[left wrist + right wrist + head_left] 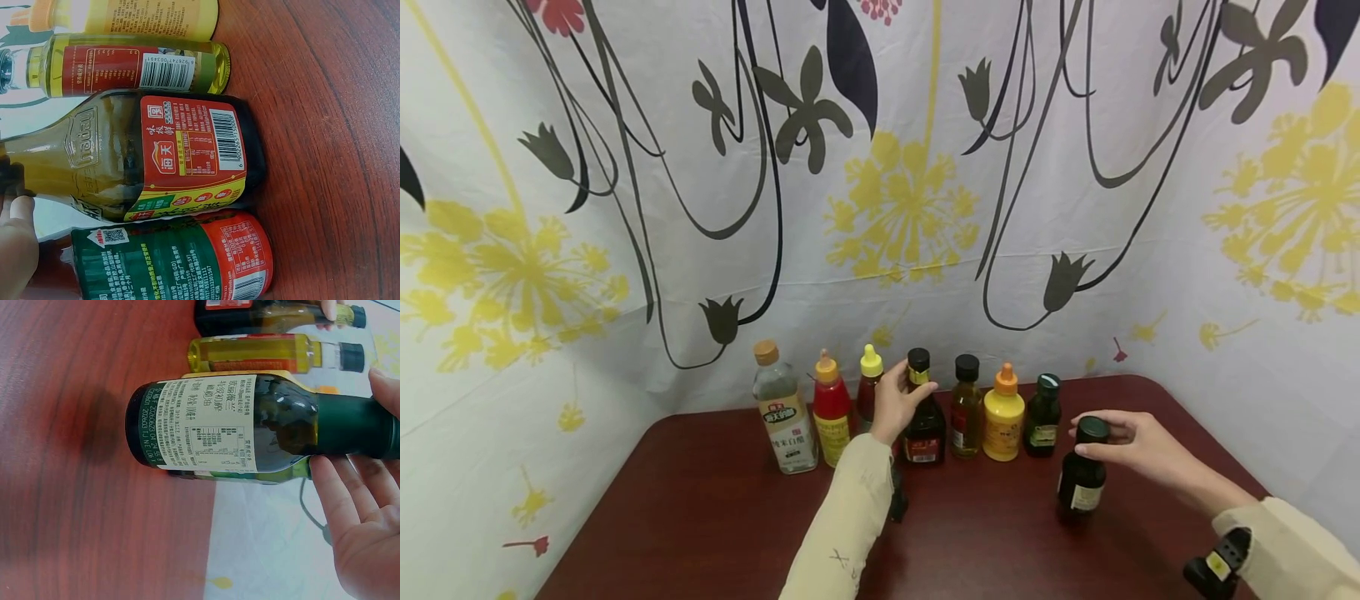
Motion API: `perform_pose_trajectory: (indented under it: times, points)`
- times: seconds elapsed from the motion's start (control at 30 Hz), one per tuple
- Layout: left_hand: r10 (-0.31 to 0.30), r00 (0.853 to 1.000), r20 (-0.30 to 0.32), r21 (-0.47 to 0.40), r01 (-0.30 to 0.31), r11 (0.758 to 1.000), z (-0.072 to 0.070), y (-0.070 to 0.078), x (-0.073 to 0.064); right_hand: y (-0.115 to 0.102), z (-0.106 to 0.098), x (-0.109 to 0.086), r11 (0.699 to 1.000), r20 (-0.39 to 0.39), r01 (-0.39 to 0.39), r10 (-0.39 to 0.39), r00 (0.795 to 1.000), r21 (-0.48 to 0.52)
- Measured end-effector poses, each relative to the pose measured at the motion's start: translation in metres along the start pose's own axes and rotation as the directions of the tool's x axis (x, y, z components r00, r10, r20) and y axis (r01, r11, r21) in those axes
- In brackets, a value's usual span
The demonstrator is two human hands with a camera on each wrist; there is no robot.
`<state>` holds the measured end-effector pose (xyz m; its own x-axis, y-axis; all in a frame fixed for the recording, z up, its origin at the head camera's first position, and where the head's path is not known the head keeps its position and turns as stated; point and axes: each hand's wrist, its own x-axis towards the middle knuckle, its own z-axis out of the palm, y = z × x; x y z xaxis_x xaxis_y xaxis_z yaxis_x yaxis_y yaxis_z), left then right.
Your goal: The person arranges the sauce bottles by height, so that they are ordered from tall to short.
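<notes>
My left hand [898,404] holds a dark soy sauce bottle [923,433] by its neck; the bottle stands upright in a row at the back of the table. Its red label [187,144] faces the left wrist camera. With thumb and fingers, my right hand [1138,446] grips a small dark olive oil bottle [1081,483] around its green cap and neck, in front of the row's right end. Its pale printed label [209,424] shows in the right wrist view. Whether its base touches the table is hard to tell.
Left of the soy sauce are a clear vinegar bottle [784,421], a red squeeze bottle [831,412] and a yellow-capped bottle [869,392]. Rightward stand an oil bottle [966,408], a yellow squeeze bottle [1003,417] and a small green bottle [1042,417]. A patterned cloth [887,317] hangs behind the table [715,517].
</notes>
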<state>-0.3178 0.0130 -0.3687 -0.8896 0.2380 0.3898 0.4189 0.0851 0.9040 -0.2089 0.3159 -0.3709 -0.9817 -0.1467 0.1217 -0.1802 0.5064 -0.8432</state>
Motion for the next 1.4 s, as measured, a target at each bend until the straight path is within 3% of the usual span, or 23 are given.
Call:
perform_pose_trajectory:
  times: [0.57, 1.03, 1.4]
  points:
    - [-0.008, 1.000, -0.001, 0.014, 0.008, 1.000, 0.000, 0.001, 0.000, -0.011, -0.028, 0.007, 0.994, -0.106, -0.029, 0.017, 0.994, -0.110]
    - [0.000, 1.000, -0.002, 0.021, 0.000, 1.000, -0.001, 0.002, 0.000, -0.001, -0.049, 0.026, 0.983, -0.123, -0.086, 0.066, 0.990, -0.160]
    - [-0.015, 1.000, 0.002, 0.036, 0.015, 0.999, 0.000, 0.000, 0.000, 0.019, -0.048, 0.041, 0.981, -0.152, -0.126, 0.104, 0.983, -0.146]
